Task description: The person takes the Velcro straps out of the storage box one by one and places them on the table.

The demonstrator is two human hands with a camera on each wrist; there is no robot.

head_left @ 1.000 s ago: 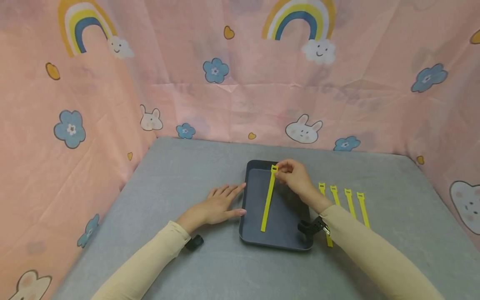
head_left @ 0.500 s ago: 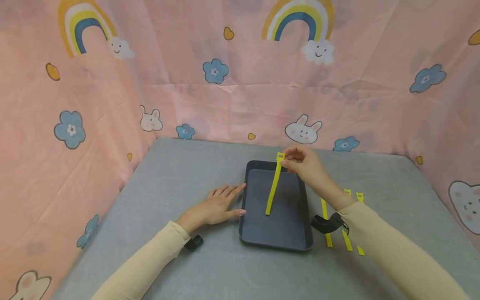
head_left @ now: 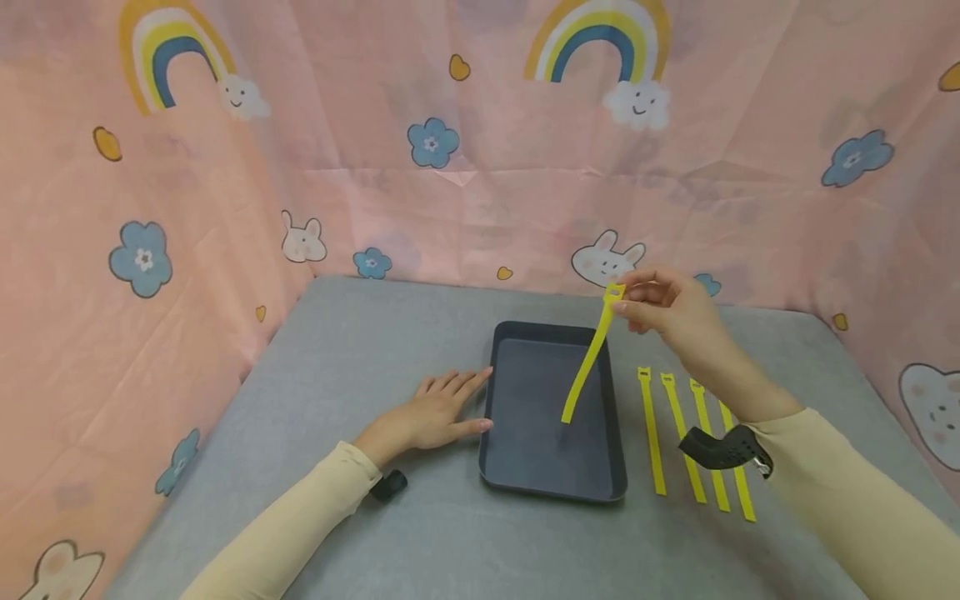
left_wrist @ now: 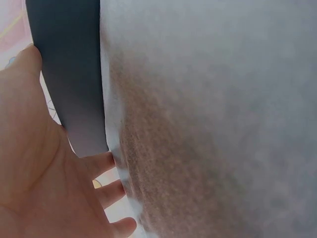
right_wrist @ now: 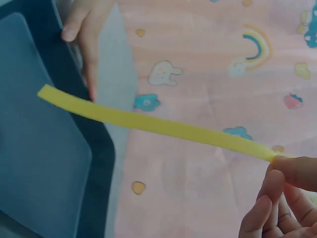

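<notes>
Between thumb and fingers my right hand [head_left: 675, 321] pinches the slotted head of a yellow cable tie [head_left: 588, 358]. The strap hangs down and left over the right part of a dark grey tray [head_left: 525, 467], its lower end above the tray floor. In the right wrist view the strap [right_wrist: 163, 126] stretches out from the fingertips with a slight bend. My left hand [head_left: 431, 417] has its fingers spread, the index fingertip and thumb touching the tray's left side. From the left wrist, the tray's outer wall [left_wrist: 74, 89] shows beside the palm.
Several more yellow cable ties [head_left: 651, 433] lie side by side on the grey tabletop [head_left: 375, 333] right of the tray; my right wrist and its black strap [head_left: 720, 450] partly cover some of them. A pink printed cloth [head_left: 480, 208] stands behind and at both sides.
My right hand has lifted the cable tie up from low over the tray and carried it to the right. The left hand and the tray have stayed in place.
</notes>
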